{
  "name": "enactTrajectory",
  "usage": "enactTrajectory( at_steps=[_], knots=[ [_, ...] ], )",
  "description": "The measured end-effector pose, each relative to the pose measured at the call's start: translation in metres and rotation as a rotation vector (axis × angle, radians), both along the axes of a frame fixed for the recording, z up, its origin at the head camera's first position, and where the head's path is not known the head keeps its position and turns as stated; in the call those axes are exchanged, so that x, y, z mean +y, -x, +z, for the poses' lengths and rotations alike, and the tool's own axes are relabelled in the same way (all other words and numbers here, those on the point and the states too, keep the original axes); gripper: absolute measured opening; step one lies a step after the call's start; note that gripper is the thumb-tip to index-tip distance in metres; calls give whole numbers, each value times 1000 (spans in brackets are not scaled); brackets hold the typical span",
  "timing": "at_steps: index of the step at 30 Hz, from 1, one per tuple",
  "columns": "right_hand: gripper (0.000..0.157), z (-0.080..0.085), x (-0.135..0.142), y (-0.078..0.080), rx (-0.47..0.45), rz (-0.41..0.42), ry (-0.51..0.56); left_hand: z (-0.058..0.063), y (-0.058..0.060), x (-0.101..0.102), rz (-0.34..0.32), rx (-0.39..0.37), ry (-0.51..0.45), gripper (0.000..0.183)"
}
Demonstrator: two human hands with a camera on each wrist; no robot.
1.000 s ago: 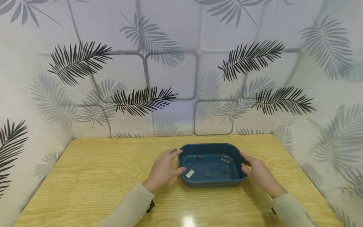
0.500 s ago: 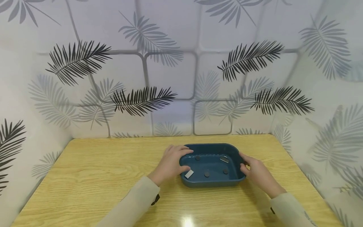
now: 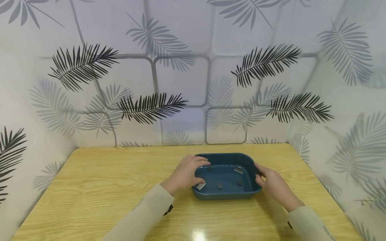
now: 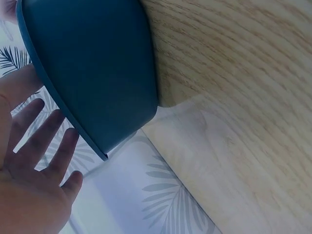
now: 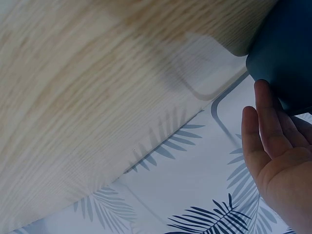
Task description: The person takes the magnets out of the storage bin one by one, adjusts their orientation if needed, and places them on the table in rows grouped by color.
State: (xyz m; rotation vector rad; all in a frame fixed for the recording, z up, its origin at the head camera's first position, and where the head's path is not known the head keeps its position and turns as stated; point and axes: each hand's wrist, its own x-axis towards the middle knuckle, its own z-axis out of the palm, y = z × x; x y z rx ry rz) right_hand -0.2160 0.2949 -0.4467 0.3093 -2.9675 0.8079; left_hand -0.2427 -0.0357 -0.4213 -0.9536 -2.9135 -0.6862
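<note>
A dark blue rectangular tray [image 3: 227, 196] with rounded corners sits on the wooden table. In it lie a small whitish rectangular block [image 3: 201, 186], a narrow metallic-looking rectangular piece [image 3: 238, 170] and three dark round discs [image 3: 219, 186]. My left hand [image 3: 187, 173] reaches over the tray's left rim with fingers spread, its thumb by the whitish block; the left wrist view shows these fingers [image 4: 62, 155] apart beside the rim. My right hand [image 3: 275, 185] grips the right end, thumb inside and fingers outside the wall. In the right wrist view the fingers [image 5: 267, 114] lie against the tray's outer side.
The table [image 3: 105, 187] has a light wood-grain top, extending left and in front of the tray. A leaf-patterned wall covering [image 3: 178, 80] rises behind the table and along both sides. A bright reflection shows near the front edge of view.
My left hand has moved right, from beside the tray's left end to over its rim. The right hand keeps its hold, and the tray stays essentially in place.
</note>
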Motion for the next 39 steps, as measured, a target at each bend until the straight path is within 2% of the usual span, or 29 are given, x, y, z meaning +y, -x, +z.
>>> enactTrajectory(
  at_steps=[8, 20, 25, 33, 39],
  knots=[
    [53, 1, -1, -1, 2, -5, -5, -6, 6, 3, -52, -18, 65, 60],
    [53, 0, 0, -1, 9, -7, -7, -13, 8, 16, -82, -26, 179, 61],
    [53, 1, 0, -1, 9, -6, -8, -16, 11, 25, -80, -55, 187, 60],
    [53, 0, 0, 0, 22, -4, -6, -17, 11, 41, -100, -43, 219, 56],
    [52, 0, 0, 1, 19, -6, -16, -21, 16, 49, -72, -117, 189, 52]
  ],
)
